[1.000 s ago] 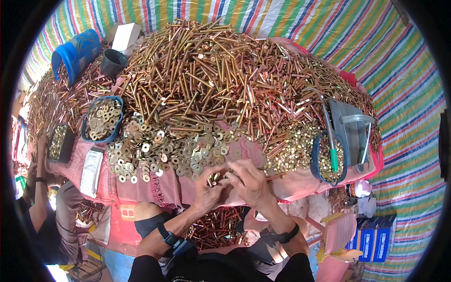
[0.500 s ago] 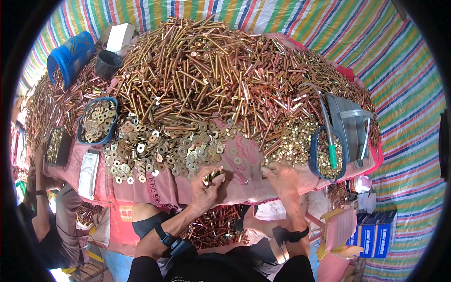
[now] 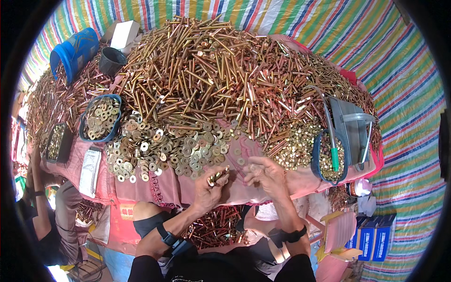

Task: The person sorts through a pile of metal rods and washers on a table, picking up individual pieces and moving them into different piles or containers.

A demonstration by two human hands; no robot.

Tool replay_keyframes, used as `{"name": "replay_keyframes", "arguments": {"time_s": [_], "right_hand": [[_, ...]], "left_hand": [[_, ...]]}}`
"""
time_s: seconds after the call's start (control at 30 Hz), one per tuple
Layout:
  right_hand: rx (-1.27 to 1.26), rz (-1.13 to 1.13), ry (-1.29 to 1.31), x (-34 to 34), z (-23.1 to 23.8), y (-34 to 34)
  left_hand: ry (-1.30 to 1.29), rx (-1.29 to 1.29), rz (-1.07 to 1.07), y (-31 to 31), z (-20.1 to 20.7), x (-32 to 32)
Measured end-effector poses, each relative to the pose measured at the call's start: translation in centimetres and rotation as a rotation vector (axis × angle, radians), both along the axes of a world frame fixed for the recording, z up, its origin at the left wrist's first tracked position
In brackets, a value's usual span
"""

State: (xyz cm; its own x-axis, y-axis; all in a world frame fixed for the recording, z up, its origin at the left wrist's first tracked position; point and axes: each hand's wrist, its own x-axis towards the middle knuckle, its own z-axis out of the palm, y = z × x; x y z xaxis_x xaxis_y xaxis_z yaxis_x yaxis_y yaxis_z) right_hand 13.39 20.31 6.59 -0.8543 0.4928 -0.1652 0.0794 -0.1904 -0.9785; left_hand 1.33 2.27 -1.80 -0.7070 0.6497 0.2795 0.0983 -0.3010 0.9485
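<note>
My left hand (image 3: 210,191) is closed around a small bundle of brass-coloured bolts (image 3: 217,177), their ends poking out past the thumb. Facing it, my right hand (image 3: 270,177) hovers over the pink cloth with its fingers curled inward; anything pinched in them is too small to make out. Beyond my left hand spreads a heap of flat metal washers (image 3: 188,149). Small brass-coloured nuts (image 3: 296,145) lie in a pile beyond my right hand. Behind both rises a large mound of long bolts (image 3: 202,70).
At the right stand a blue-rimmed basket of nuts (image 3: 317,164) and a grey scoop-like container (image 3: 350,122). A basket of washers (image 3: 117,123), a black cup (image 3: 112,62) and a tipped blue bucket (image 3: 61,58) are on the left. Another person's arm (image 3: 40,202) shows at far left.
My right hand has left the edge of the nut pile and moved left, closer to my left hand. The left hand keeps its bolts and has shifted slightly right.
</note>
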Motion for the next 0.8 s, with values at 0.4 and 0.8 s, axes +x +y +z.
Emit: {"name": "replay_keyframes", "arguments": {"time_s": [0.4, 0.8], "right_hand": [[-0.228, 0.084, 0.114, -1.3, -0.3, -1.5], [0.964, 0.127, 0.211, -2.9, 1.8, -3.2]], "left_hand": [[0.012, -0.010, 0.009, -0.1, 1.6, 0.2], [0.081, 0.027, 0.014, -0.3, 1.0, 0.0]]}}
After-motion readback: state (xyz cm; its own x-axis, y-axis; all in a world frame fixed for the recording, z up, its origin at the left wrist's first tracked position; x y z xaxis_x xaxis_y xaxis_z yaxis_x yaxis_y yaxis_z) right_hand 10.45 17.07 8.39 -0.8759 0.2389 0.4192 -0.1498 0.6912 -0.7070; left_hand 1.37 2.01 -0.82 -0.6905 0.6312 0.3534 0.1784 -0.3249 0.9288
